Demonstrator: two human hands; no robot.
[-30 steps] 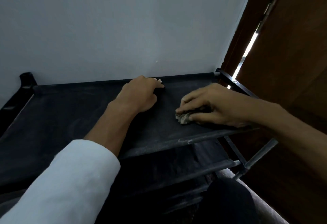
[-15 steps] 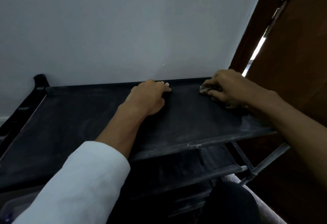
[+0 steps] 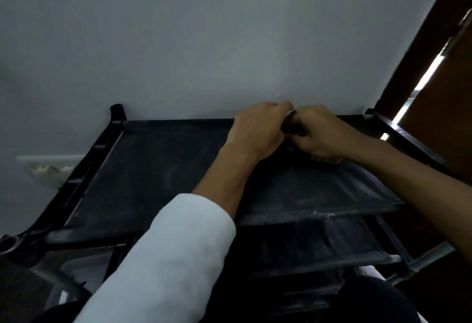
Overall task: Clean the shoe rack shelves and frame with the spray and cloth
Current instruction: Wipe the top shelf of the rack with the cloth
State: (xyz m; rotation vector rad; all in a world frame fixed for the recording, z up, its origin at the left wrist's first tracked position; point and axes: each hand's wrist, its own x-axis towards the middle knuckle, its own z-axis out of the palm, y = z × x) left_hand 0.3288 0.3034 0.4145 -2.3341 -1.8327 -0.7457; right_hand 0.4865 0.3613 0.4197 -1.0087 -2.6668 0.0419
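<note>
Wiping the top shelf [image 3: 178,169] of the shoe rack [image 3: 84,169] looks to be the step in hand. The right hand [image 3: 321,131] presses a crumpled cloth [image 3: 328,160] on the fabric at the far right, closed over it. The left hand [image 3: 258,131] rests curled just beside it; whether it grips anything I cannot tell. Next, probably, sweep left across the dusty fabric. No spray shows.
</note>
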